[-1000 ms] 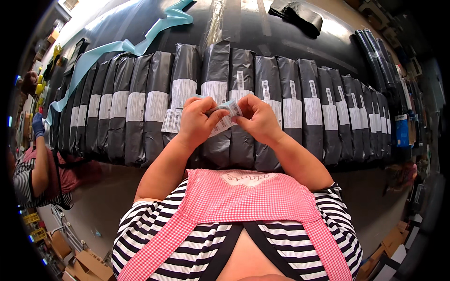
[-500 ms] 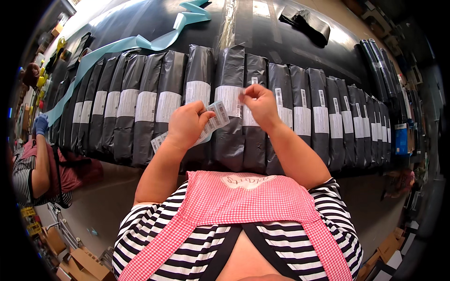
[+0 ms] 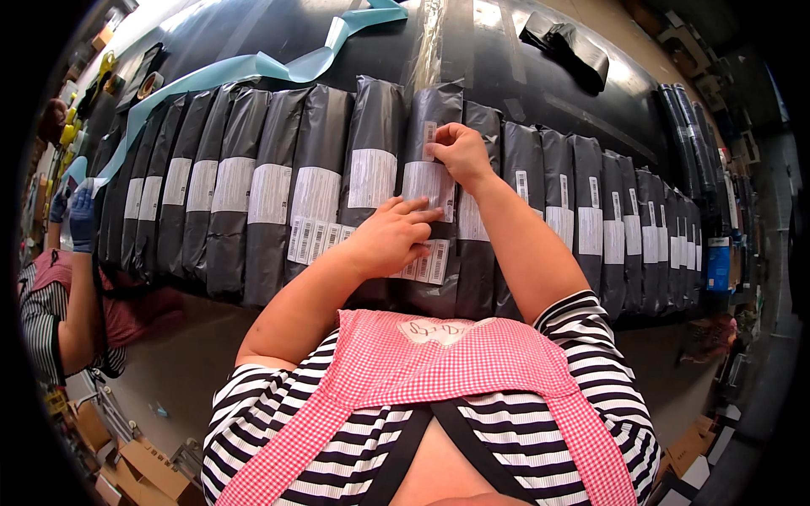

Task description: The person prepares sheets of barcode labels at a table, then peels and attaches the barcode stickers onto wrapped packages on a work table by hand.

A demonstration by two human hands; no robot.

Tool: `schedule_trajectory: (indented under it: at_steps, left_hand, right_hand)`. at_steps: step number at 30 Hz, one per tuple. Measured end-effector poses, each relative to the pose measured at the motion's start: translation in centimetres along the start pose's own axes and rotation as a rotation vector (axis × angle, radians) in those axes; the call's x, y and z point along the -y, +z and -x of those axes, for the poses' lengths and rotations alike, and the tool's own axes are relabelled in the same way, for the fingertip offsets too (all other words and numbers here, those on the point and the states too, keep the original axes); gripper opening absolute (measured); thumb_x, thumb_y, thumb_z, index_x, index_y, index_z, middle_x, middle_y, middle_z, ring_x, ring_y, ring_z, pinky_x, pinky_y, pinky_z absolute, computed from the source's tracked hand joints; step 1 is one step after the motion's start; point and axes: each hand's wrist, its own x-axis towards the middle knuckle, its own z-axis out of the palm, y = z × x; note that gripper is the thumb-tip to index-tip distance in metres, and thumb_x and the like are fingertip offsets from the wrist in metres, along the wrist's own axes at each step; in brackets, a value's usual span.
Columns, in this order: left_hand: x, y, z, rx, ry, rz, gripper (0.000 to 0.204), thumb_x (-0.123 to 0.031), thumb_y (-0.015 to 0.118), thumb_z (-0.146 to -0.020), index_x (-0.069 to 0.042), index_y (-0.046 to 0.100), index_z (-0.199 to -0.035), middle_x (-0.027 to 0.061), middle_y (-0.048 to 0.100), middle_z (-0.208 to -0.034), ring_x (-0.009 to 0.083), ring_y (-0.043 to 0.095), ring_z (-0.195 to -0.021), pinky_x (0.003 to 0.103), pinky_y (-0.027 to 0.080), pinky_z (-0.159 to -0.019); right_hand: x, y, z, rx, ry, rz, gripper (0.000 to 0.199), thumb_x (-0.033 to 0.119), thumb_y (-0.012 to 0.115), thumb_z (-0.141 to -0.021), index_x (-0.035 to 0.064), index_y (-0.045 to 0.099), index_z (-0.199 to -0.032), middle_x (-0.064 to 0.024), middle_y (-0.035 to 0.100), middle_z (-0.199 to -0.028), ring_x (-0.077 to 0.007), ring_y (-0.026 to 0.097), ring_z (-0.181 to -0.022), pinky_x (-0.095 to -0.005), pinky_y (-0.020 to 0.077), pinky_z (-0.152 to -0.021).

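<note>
My right hand (image 3: 462,157) pinches a small white barcode label (image 3: 429,135) against the upper part of a dark grey plastic-wrapped parcel (image 3: 439,103). A larger white printed label (image 3: 422,180) sits lower on that parcel. My left hand (image 3: 388,238) lies over the parcel with its fingers stretched out, their tips touching the printed label. Beneath this hand runs a strip of barcode labels (image 3: 314,241), showing on both sides of it; whether the thumb grips the strip is hidden. Parcels to the right carry barcode labels above their printed labels; those to the left show only printed ones.
Similar parcels stand in a long row along the black table (image 3: 354,63). A pale blue ribbon-like strip (image 3: 253,66) winds across the back left to a co-worker's gloved hand (image 3: 83,221). Folded black plastic (image 3: 574,55) lies at the back right. A blue box (image 3: 718,264) is far right.
My right hand has brought the label onto the parcel's upper part. My left hand has lowered and opened from a grip on the label strip, which now lies across the parcels.
</note>
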Motion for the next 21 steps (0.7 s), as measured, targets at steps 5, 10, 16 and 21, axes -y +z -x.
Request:
schedule_trajectory:
  at_steps: [5, 10, 16, 21]
  left_hand:
    - [0.0, -0.1, -0.1, 0.004, 0.007, 0.006, 0.023, -0.027, 0.065, -0.087, -0.005, 0.066, -0.094, 0.0063, 0.048, -0.145, 0.0284, 0.034, -0.140, 0.051, 0.027, -0.113]
    - [0.0, -0.1, -0.3, -0.003, 0.018, 0.005, 0.023, -0.027, 0.065, -0.087, -0.005, 0.065, -0.093, 0.0065, 0.048, -0.145, 0.0285, 0.034, -0.140, 0.051, 0.027, -0.113]
    - [0.1, 0.2, 0.0, -0.066, 0.023, 0.044, 0.021, -0.023, 0.070, -0.082, -0.004, 0.059, -0.082, 0.0085, 0.049, -0.144, 0.0306, 0.035, -0.139, 0.051, 0.028, -0.110]
    - [-0.1, 0.1, 0.1, -0.034, 0.028, 0.018, 0.022, -0.026, 0.067, -0.085, -0.005, 0.065, -0.088, 0.0086, 0.050, -0.143, 0.0302, 0.037, -0.139, 0.050, 0.029, -0.111]
  right_hand:
    - [-0.1, 0.4, 0.3, -0.047, -0.059, 0.092, 0.014, 0.004, 0.075, -0.079, 0.0003, 0.066, -0.089, -0.0034, 0.069, -0.083, -0.0082, 0.062, -0.074, -0.0242, 0.0501, -0.067]
    - [-0.7, 0.6, 0.7, -0.106, -0.137, 0.143, 0.014, 0.006, 0.074, -0.077, 0.0015, 0.067, -0.088, -0.0072, 0.070, -0.078, -0.0139, 0.065, -0.070, -0.0278, 0.0521, -0.068]
    - [-0.8, 0.5, 1.4, -0.007, -0.196, 0.274, 0.035, 0.005, 0.079, -0.071, 0.0036, 0.063, -0.102, -0.0065, 0.068, -0.094, -0.0110, 0.063, -0.073, -0.0255, 0.0519, -0.070]
    - [-0.4, 0.8, -1.2, -0.321, -0.410, 0.642, 0.062, 0.018, 0.086, -0.065, 0.0092, 0.056, -0.118, -0.0142, 0.052, -0.121, -0.0264, 0.064, -0.086, -0.0370, 0.0523, -0.082]
